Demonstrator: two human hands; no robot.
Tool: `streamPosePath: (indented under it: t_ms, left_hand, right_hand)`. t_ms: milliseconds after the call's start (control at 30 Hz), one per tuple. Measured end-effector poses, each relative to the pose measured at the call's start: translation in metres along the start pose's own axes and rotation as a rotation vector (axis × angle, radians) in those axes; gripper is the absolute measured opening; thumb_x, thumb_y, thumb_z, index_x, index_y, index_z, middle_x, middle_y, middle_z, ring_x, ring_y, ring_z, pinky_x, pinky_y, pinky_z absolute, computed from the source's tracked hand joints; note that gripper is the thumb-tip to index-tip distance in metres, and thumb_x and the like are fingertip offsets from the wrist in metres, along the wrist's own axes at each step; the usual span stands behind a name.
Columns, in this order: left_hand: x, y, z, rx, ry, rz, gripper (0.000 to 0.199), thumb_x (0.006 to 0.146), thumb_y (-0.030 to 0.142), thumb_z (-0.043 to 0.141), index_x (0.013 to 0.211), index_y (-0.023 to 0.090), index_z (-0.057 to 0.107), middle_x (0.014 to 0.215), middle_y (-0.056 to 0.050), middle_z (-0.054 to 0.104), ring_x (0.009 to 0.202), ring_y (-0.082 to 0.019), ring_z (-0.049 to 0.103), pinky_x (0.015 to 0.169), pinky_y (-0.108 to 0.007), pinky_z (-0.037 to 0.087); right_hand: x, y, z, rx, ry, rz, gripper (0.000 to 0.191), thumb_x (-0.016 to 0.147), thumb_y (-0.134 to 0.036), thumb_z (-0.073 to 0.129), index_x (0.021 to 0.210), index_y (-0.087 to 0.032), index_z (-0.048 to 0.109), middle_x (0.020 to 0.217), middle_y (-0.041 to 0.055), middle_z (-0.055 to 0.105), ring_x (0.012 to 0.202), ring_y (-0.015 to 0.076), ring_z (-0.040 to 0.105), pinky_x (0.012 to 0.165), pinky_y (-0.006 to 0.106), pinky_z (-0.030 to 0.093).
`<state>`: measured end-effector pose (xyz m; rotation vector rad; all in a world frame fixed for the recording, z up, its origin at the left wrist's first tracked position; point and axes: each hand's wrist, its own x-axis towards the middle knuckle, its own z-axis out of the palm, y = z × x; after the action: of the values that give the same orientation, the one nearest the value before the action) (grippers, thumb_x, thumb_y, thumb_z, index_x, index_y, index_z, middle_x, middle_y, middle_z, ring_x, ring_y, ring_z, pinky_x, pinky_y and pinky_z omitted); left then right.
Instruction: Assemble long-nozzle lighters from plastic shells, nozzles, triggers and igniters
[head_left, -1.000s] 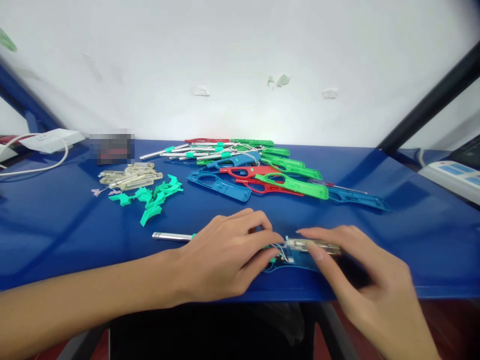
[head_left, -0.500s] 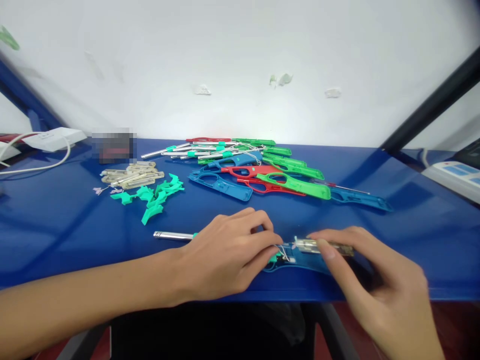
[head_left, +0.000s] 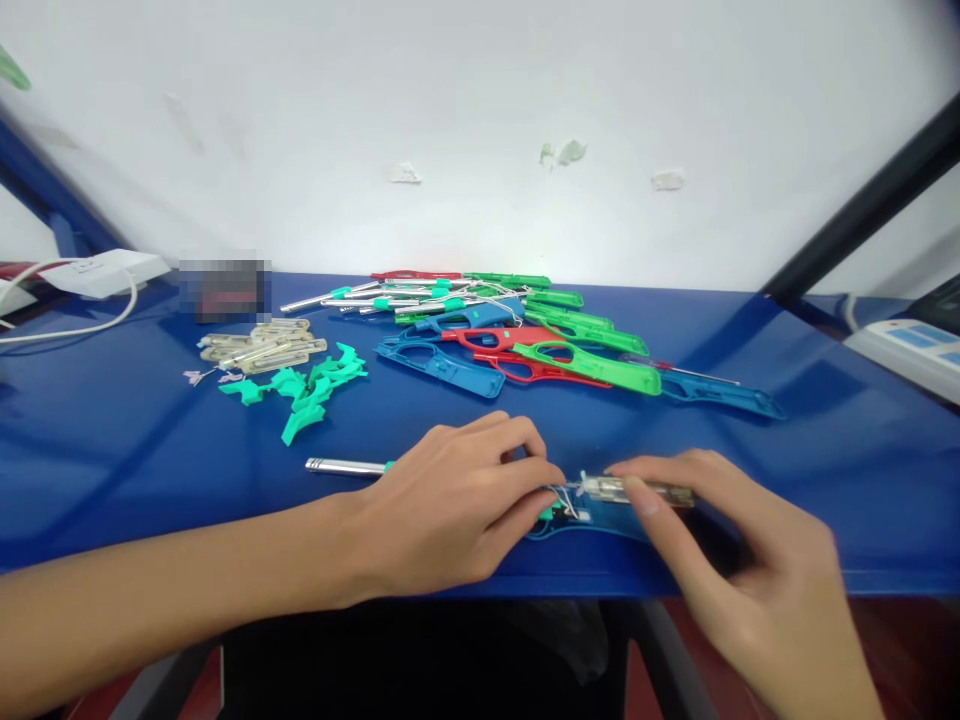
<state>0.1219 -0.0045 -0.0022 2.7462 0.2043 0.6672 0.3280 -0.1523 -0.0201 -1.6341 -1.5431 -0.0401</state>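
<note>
A blue lighter shell half (head_left: 619, 518) lies near the table's front edge, with white wires (head_left: 568, 502) and a green piece inside it. My left hand (head_left: 465, 500) is bent over the shell and hides its middle, fingertips pressed together at the wires. Out to its left sticks a silver metal tube (head_left: 346, 467) with a green collar. My right hand (head_left: 739, 540) pinches a clear fuel tank (head_left: 611, 488) between thumb and forefinger, held level just over the shell. The tank's pale valve end points at my left fingertips, close to the wires.
Left of centre lie several clear fuel tanks (head_left: 262, 347) and green trigger pieces (head_left: 304, 390). Behind my hands are blue, red and green shell halves (head_left: 592, 368), metal tubes (head_left: 360, 300) and a thin screwdriver (head_left: 694, 373). A power strip (head_left: 911, 350) stands at right.
My right hand has shifted slightly left with the fuel tank, bringing its valve end nearer the wires. My left hand stays over the shell half.
</note>
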Motion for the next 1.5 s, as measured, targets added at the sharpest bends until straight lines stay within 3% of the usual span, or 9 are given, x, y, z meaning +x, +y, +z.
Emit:
streamPosePath:
  t_ms: [333, 1500]
  left_hand:
    - [-0.0007, -0.0003, 0.0000, 0.008, -0.002, 0.009, 0.022, 0.110, 0.022, 0.055, 0.117, 0.017, 0.076, 0.109, -0.005, 0.069, 0.090, -0.017, 0.066, 0.066, -0.030, 0.049]
    - [-0.0008, 0.0013, -0.0003, 0.015, -0.011, 0.004, 0.023, 0.111, 0.024, 0.053, 0.117, 0.018, 0.075, 0.110, -0.005, 0.070, 0.090, -0.017, 0.067, 0.067, -0.030, 0.050]
  right_hand:
    - [-0.0018, 0.0015, -0.0017, 0.009, -0.024, -0.015, 0.007, 0.103, -0.028, 0.067, 0.104, -0.032, 0.073, 0.097, -0.0036, 0.078, 0.088, 0.0171, 0.073, 0.080, 0.031, 0.053]
    - [-0.0022, 0.0008, -0.0025, 0.011, -0.012, -0.012, 0.008, 0.101, -0.031, 0.069, 0.102, -0.031, 0.077, 0.095, 0.0007, 0.080, 0.083, 0.0214, 0.074, 0.073, 0.034, 0.057]
